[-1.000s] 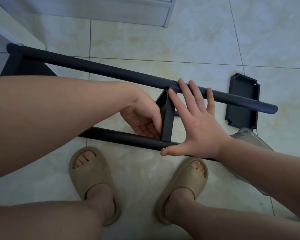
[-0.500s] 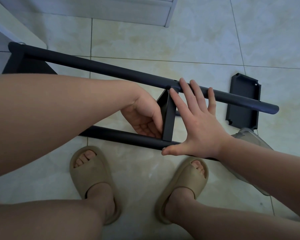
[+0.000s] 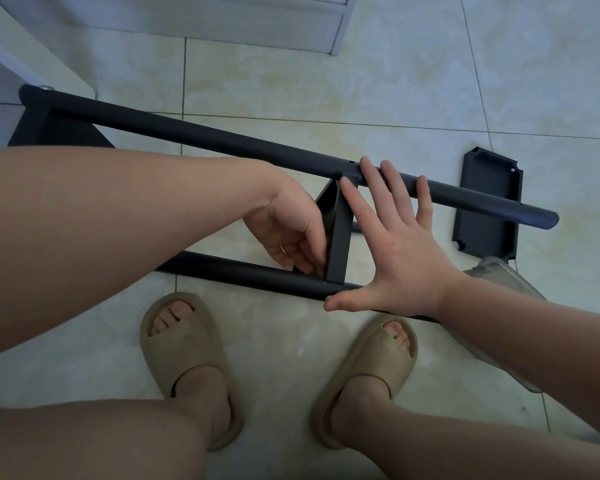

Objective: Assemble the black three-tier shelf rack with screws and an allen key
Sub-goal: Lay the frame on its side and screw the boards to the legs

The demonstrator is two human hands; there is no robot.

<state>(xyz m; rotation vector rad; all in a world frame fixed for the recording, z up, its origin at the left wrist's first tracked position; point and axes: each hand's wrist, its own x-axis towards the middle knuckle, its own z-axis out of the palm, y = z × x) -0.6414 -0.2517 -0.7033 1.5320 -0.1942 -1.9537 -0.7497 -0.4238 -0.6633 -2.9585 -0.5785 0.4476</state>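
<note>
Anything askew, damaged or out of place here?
Nothing damaged or spilled. One black shelf panel lies loose on the floor, partly under the end of the far tube, not yet mounted. The right hand rests flat beside the middle panel.

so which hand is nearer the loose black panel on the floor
Right. The right hand spans the two bars beside the loose panel; the left hand is farther, past the crosspiece.

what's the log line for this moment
step: fixing shelf between poles | left hand: curled at shelf's near end, grip unclear | right hand: flat across both poles | spare shelf: on floor
</note>
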